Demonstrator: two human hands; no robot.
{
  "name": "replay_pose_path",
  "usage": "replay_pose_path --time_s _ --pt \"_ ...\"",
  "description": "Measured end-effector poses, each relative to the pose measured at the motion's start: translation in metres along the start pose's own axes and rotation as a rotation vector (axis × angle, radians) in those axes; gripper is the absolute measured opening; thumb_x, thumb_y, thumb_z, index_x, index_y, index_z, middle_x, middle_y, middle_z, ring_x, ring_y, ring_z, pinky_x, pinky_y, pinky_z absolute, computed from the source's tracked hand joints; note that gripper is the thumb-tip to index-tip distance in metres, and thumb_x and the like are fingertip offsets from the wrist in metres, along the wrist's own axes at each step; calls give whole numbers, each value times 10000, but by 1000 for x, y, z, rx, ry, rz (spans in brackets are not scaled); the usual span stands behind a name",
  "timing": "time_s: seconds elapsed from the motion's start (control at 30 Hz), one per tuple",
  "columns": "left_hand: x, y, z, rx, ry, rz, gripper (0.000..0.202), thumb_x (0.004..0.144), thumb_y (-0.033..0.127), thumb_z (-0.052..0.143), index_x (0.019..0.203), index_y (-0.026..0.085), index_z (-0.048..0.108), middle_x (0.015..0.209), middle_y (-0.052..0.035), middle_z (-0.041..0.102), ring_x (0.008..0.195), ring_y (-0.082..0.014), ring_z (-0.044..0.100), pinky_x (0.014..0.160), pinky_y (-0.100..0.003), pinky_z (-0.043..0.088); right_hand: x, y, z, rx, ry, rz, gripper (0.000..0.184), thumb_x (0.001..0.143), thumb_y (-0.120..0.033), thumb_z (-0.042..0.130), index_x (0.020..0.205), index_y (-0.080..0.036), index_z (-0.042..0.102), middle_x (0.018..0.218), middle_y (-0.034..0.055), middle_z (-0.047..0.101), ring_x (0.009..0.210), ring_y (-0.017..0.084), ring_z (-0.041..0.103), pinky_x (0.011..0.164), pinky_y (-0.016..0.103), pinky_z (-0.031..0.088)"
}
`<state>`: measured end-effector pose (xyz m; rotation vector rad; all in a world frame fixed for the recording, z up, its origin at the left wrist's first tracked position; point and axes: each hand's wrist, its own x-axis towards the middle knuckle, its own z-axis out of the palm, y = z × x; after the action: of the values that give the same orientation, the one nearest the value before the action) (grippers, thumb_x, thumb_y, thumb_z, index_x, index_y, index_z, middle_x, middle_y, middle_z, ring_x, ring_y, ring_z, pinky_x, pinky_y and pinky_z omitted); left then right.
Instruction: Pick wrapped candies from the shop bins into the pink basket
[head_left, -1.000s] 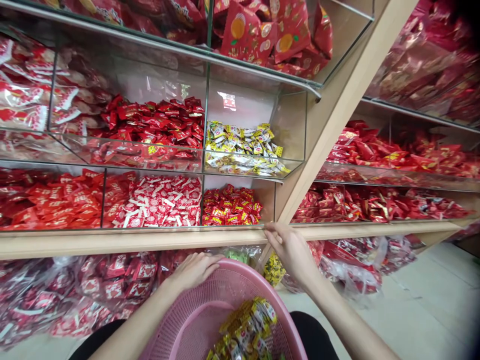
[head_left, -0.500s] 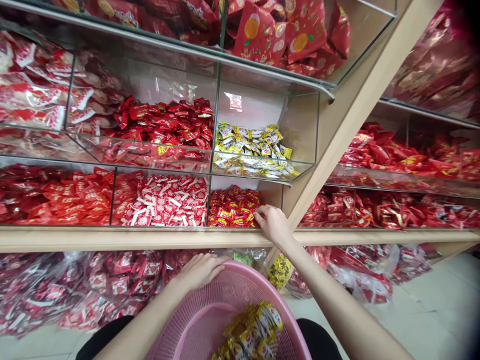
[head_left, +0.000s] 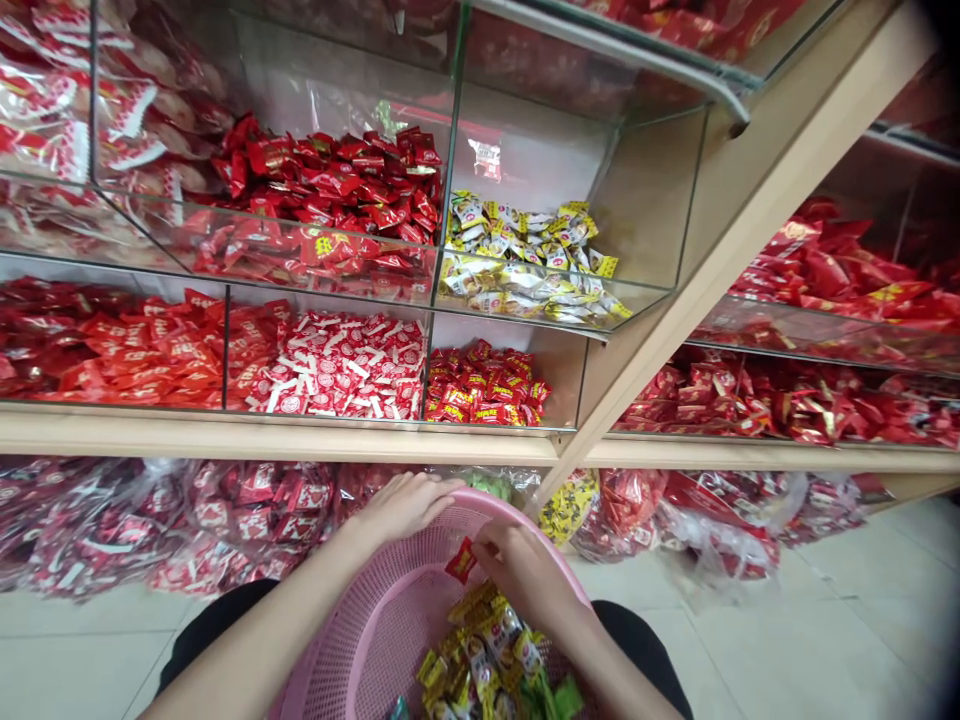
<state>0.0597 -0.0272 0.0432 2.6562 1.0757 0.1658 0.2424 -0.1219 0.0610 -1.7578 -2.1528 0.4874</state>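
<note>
The bottom edge cuts off my basket point(head_left: 360, 640) and the heap of sweets point(head_left: 480, 660) in it, and my right hand point(head_left: 525, 575) covers part of that heap. The print on the red packet point(head_left: 460, 560) pinched in my fingers is too small to read. My left hand point(head_left: 405, 505) lies on the rim with its thumb hidden, so I cannot tell its hold. Behind the rim a green bag point(head_left: 487, 485) barely shows. The top shelf point(head_left: 600, 40) runs out of frame, blurred.
</note>
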Motion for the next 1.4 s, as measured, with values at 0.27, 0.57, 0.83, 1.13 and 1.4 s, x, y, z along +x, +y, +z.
replay_pose_path --time_s 0.27,0.57,0.83,1.13,1.4 --pt "-2 2 -3 54 -15 -11 416 938 413 265 1327 347 397 1073 -35 651 946 -225 615 783 -318 461 39 -12 31 -274 -251 118 165 733 -103 512 725 -175 660 746 46 678 682 164 614 551 234 368" --pt "0 2 -2 24 -1 -9 401 933 407 275 1298 352 433 1037 -29 660 923 -215 626 759 -300 469 35 -9 -23 -228 -97 104 194 765 -294 589 619 -176 638 660 43 655 635 165 591 550 239 371" --pt "-1 3 -2 20 22 -2 412 935 406 262 1297 334 444 1000 -39 665 882 -221 621 751 -309 464 79 16 -107 118 432 -133 213 841 -323 496 765 -170 622 691 9 605 647 130 538 614 227 377" --pt "-1 8 -5 -5 18 36 401 936 413 268 1292 351 440 1045 -29 648 933 -218 613 785 -309 457 100 18 -85 -160 462 31 243 841 -360 512 735 -183 641 788 65 585 788 183 522 708 271 366" --pt "10 18 -1 -26 24 76 391 936 401 286 1287 350 451 1072 -21 653 945 -209 617 798 -300 453 109 21 -86 91 390 14 207 775 -243 527 583 -179 575 643 7 575 622 124 492 604 232 348"
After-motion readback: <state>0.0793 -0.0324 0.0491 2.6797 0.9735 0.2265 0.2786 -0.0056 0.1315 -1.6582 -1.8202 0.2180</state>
